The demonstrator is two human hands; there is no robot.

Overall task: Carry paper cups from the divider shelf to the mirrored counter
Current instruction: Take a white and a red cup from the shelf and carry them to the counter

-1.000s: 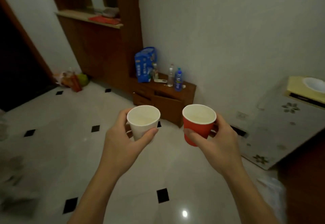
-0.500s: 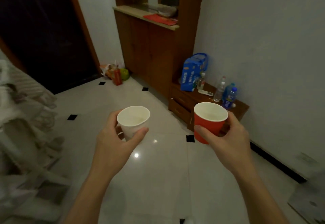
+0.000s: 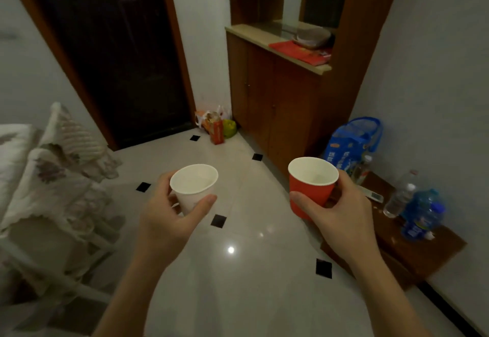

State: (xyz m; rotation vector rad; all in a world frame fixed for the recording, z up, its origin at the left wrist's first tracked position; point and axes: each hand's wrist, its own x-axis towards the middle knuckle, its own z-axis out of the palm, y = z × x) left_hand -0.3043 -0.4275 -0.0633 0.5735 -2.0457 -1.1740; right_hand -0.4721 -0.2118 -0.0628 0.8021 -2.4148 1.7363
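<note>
From the head camera, the person is holding both arms out over the pale tiled floor (image 3: 238,297), a cup in each hand. The left hand (image 3: 165,220) is gripping a white paper cup (image 3: 194,187), thumb pressing its near side and fingers wrapping the far side; the cup is sitting upright at about nine o'clock from the other one. The right hand (image 3: 338,217) is clasping a red paper cup (image 3: 312,186) the same way, also upright, well apart from the white one. At twelve o'clock the mirrored counter (image 3: 277,43) is standing ahead, with a red cloth (image 3: 299,52) and a bowl-like thing (image 3: 313,36) lying on its top. At three o'clock a low wooden cabinet (image 3: 423,246) is carrying water bottles (image 3: 420,212) and a blue bag (image 3: 352,146). At nine o'clock a chair draped in patterned fabric (image 3: 53,172) is standing, a dark doorway (image 3: 113,53) behind it.
</note>
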